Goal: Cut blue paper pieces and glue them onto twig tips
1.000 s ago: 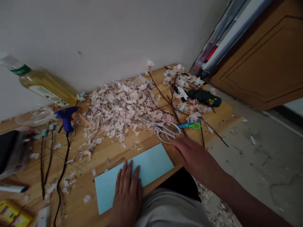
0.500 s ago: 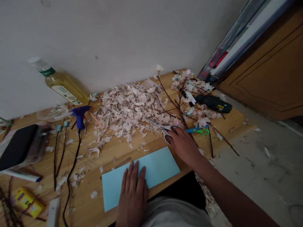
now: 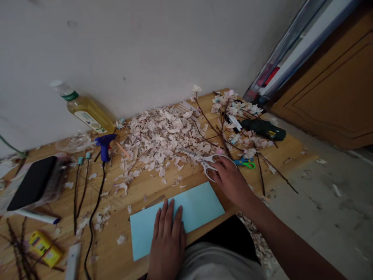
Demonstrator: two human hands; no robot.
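Observation:
My left hand point(image 3: 167, 241) lies flat, fingers stretched out, on a folded-looking light blue sheet of paper point(image 3: 201, 206) at the table's front edge. To the right of it, my right hand point(image 3: 233, 179) has its fingers curled at the handle loops of a pair of white-and-grey scissors point(image 3: 204, 159). Their blades point left, onto the edge of a heap of pale paper petals point(image 3: 163, 132). Just beyond my right hand is a second pair of scissors with blue and green handles point(image 3: 246, 162). My right fingertips are partly hidden by the loops.
Twigs with white paper blossoms point(image 3: 221, 132) and a dark folded umbrella point(image 3: 264, 129) lie at the right. On the left are a blue glue gun point(image 3: 105, 147) with a black cord, an oil bottle point(image 3: 87, 112), a black phone point(image 3: 33, 182), a marker point(image 3: 39, 216) and a yellow box point(image 3: 46, 249).
The whole view has shifted slightly, carrying the objects to the right in the picture. My right hand has slid back a little on the scissors, showing more of the loops. My left hand stays on the paper.

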